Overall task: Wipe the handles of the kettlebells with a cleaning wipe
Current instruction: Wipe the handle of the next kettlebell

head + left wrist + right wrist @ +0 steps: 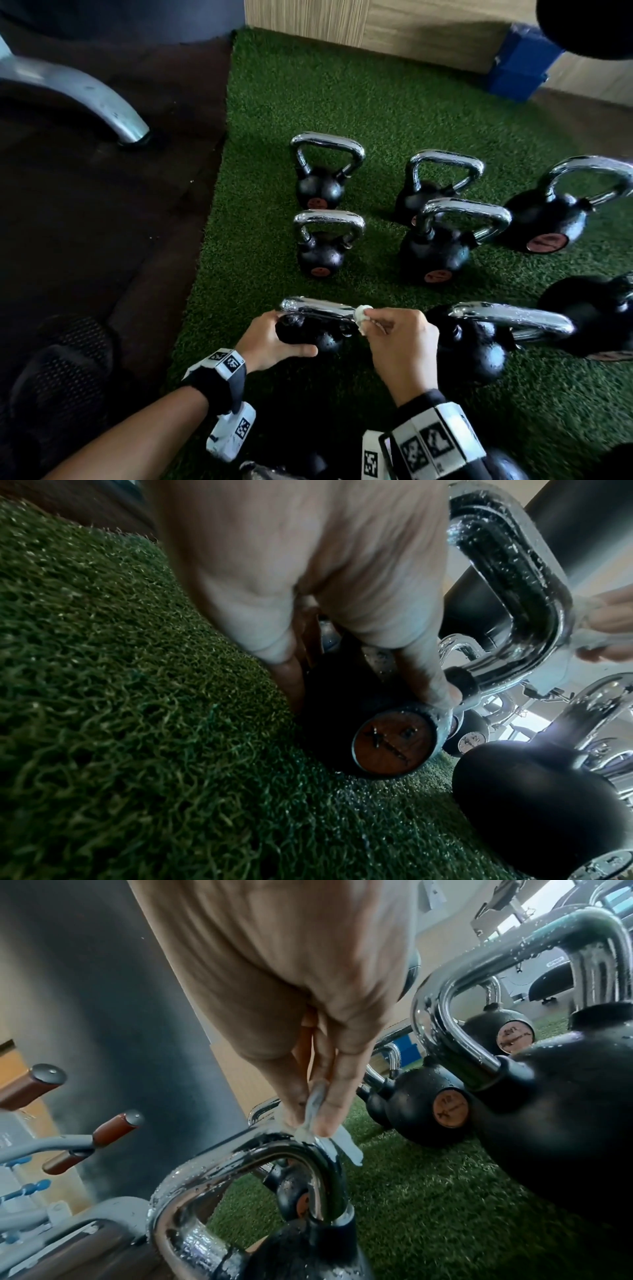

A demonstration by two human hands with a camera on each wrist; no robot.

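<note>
A small black kettlebell [325, 339] with a wet chrome handle [318, 307] stands on the green turf right in front of me. My left hand [274, 339] grips its black ball [342, 696] from the left, thumb along the near side. My right hand [400, 339] pinches a small white wipe [362, 317] between thumb and fingers and holds it against the right end of that handle [274, 1148]. In the right wrist view the wipe [329, 1142] sits on the handle's bend. Several more black kettlebells with chrome handles stand beyond and to the right.
A larger kettlebell [479, 346] stands close to my right hand. Two kettlebells [322, 192] line up behind the held one. A grey machine leg [102, 106] rests on the dark floor at left. A blue box [520, 68] sits by the wooden wall.
</note>
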